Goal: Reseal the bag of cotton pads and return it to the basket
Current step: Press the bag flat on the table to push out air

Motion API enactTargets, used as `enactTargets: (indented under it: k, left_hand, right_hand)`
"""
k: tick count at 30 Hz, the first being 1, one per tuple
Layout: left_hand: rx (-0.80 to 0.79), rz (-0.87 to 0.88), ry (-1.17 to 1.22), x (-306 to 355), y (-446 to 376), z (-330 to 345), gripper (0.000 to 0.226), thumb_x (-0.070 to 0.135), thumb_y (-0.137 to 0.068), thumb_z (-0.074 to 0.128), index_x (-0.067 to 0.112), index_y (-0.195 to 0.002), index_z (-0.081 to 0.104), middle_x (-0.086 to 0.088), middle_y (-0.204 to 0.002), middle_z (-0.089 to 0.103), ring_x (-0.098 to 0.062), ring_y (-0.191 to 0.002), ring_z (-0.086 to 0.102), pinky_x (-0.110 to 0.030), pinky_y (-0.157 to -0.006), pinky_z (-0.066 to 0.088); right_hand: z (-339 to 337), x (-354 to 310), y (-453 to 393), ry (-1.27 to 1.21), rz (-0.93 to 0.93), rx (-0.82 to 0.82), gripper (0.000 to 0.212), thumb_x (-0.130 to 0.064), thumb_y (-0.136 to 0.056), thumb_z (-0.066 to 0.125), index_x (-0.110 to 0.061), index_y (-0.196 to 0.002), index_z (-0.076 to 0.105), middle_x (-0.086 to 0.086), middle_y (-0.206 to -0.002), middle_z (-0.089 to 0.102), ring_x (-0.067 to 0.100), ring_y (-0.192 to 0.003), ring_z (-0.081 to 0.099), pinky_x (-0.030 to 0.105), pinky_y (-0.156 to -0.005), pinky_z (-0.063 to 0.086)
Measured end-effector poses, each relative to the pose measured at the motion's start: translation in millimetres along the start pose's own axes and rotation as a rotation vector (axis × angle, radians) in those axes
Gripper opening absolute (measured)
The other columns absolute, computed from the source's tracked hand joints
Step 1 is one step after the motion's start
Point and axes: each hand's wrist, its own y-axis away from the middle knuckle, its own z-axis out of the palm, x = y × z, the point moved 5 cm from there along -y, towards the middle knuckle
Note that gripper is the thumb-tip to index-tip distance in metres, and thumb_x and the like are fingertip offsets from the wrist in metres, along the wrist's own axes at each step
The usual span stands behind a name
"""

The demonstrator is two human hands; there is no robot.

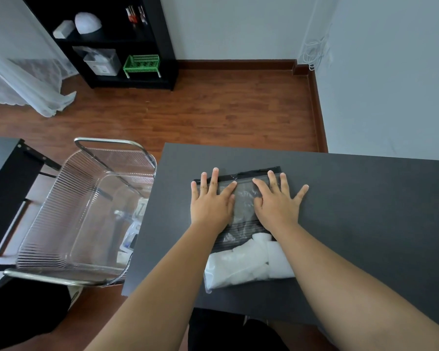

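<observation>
Both hands lie flat, fingers spread, gripping nothing: left hand (pixel 211 203) and right hand (pixel 276 203) press the clear zip bag of cotton pads (pixel 243 264) on the dark table (pixel 365 211), beside the transparent basket (pixel 69 224)

Glossy clear plastic bag (pixel 241 216); matt table (pixel 352 198).

Dark grey table (pixel 352 198), clear zip bag (pixel 241 239) of white cotton pads (pixel 249 262) flat on it.
</observation>
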Motion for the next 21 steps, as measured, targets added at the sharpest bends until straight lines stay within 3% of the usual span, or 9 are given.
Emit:
enactTargets:
  k: [7,11,21]
  left_hand:
    - [0.047,-0.065,0.012,-26.2,12.0,2.7,0.045,0.052,-0.1,0.021,0.053,-0.145,0.023,-0.005,-0.165,-0.004,-0.033,-0.15,-0.006,-0.055,-0.116,-0.007]
    - [0.078,-0.15,0.095,-42.6,21.4,6.6,0.044,0.059,-0.098,0.023,0.057,-0.142,0.027,-0.003,-0.165,-0.003,-0.032,-0.15,-0.006,-0.055,-0.116,-0.007]
    - [0.036,-0.385,0.282,-66.5,37.9,16.3,0.063,0.087,-0.078,0.026,0.065,-0.137,0.027,0.001,-0.165,-0.01,-0.03,-0.149,-0.011,-0.059,-0.115,-0.009]
  right_hand:
    - [1.6,13.8,2.1,0.011,0.052,0.039,0.057,-0.037,-0.088,0.025,-0.044,-0.145,0.03,-0.006,-0.163,0.018,0.024,-0.151,0.0,0.071,-0.103,-0.02]
    - [4.4,18.2,3.7,0.006,0.101,0.048,0.062,-0.04,-0.085,0.021,-0.042,-0.146,0.028,-0.008,-0.163,0.017,0.024,-0.151,-0.001,0.07,-0.103,-0.021]
    - [9.7,32.0,5.0,-0.109,0.23,0.092,0.067,-0.048,-0.085,0.029,-0.038,-0.151,0.019,-0.007,-0.165,-0.007,0.021,-0.15,-0.014,0.051,-0.111,-0.022]
